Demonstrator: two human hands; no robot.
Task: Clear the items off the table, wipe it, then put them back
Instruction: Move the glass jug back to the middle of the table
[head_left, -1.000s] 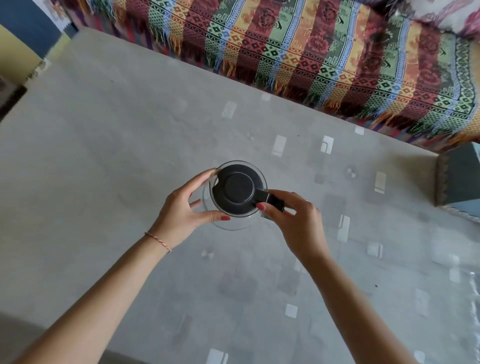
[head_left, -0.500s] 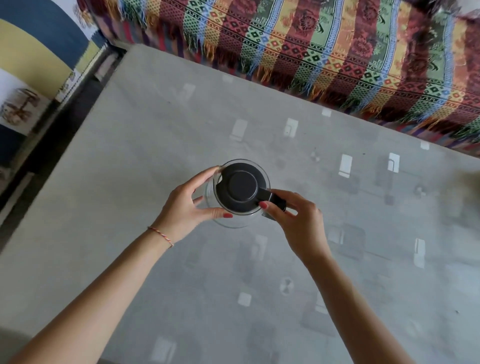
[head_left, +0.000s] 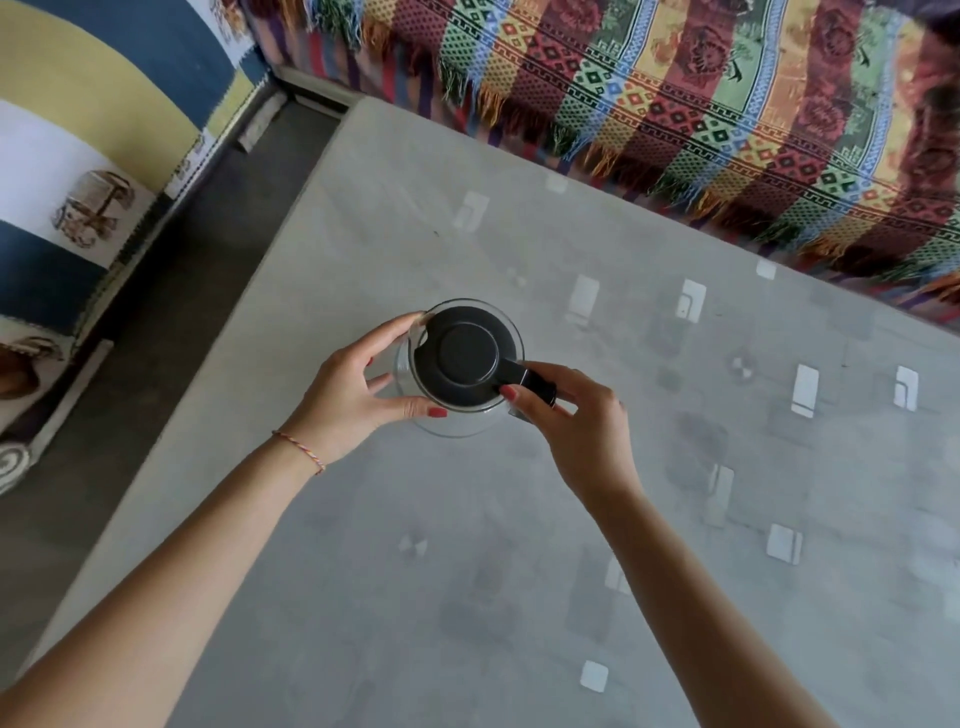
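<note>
1. While we look down from the head camera, we see a glass jug (head_left: 457, 415) with a black lid (head_left: 465, 358) over the middle of the grey table (head_left: 519, 571); we cannot tell whether its base rests on the top or hangs just above it.
2. Our left hand (head_left: 348, 400) cups the jug's left side, forefinger curved along the far rim and thumb (head_left: 423, 412) laid against the near wall of the glass, so the fingers curl round the jug.
3. Our right hand (head_left: 582, 421) grips the black handle (head_left: 537, 387) that sticks out from the lid toward the right, thumb tip pressed at the lid's edge and the other fingers folded over the handle.
4. We see a thin braided bracelet (head_left: 301, 451) on the left wrist.
5. Pale square and rectangular patches show scattered across the table surface.
6. Beyond the far edge of the table hangs a striped, fringed blanket (head_left: 675, 104) in reds, greens, blues and yellows.
7. To the left of the table lies a strip of dark floor (head_left: 171, 332), and past it a blue, yellow and white fabric (head_left: 78, 130) printed with small pictures.
</note>
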